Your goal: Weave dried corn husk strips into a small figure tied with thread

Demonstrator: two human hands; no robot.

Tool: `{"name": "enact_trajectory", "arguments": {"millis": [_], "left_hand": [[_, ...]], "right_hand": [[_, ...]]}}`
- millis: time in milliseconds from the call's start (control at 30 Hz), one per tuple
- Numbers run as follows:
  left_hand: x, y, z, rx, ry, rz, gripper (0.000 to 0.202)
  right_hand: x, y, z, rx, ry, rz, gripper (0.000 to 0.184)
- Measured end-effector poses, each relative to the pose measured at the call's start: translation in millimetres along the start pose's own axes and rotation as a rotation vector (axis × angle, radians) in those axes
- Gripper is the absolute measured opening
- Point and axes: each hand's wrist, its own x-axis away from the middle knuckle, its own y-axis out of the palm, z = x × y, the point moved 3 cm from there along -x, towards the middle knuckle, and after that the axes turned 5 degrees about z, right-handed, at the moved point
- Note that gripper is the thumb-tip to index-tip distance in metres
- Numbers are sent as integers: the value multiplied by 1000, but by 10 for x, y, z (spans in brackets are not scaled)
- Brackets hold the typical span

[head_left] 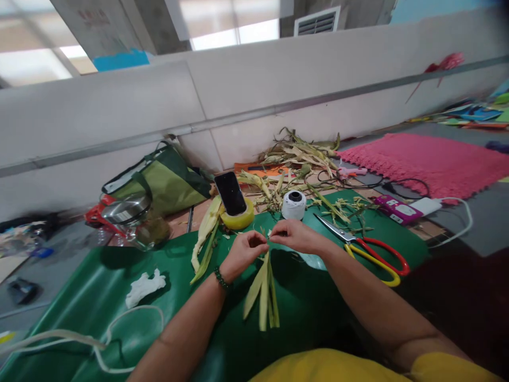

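My left hand [243, 253] is closed in a pinch on the top of a bundle of pale green husk strips [263, 291], which hang down over the green mat [119, 286]. My right hand [296, 235] is closed too, its fingertips meeting the left hand's at the top of the same bundle. A beaded bracelet sits on my left wrist. Just beyond my hands stand a spool of white thread [294, 205] and a yellow tape roll [238, 219] with a black phone [230, 192] leaning on it.
Scissors [369, 249] with red and yellow handles lie right of my right hand. A long husk [207, 233] lies left, with crumpled white paper [143, 286] nearer. A husk pile [298, 154], green bag [163, 180], glass jar [135, 220], pink rug [429, 162] and charging devices [397, 209] surround the mat.
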Motion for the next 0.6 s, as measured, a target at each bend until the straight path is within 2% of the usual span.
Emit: {"name": "enact_trajectory", "arguments": {"millis": [133,233,267,300,400,433,467,533,600], "left_hand": [[-3,52,-81,-128,27,4,8],[3,61,-83,-231,107,33,6],[5,57,-72,-247,130,41,8],[5,48,-59,-246,140,46,8],[-9,15,-38,-125,61,21,15],[-16,5,-38,-59,11,2,19],[-22,-3,-41,11,-40,-19,23],[-29,-15,-45,123,-123,-53,31],[-30,-20,-45,184,-174,-79,37]], "right_hand": [[29,2,-133,172,-48,43,19],[0,60,-256,98,-142,-14,20],[-12,53,-290,40,-181,9,20],[-20,19,-315,-7,-214,91,20],[32,-164,-327,5,-261,538,22],[66,-194,-320,32,-274,602,22],[94,-192,-308,49,-286,579,23],[140,-113,-264,80,-299,390,27],[181,-7,-196,151,-279,253,19]]}}
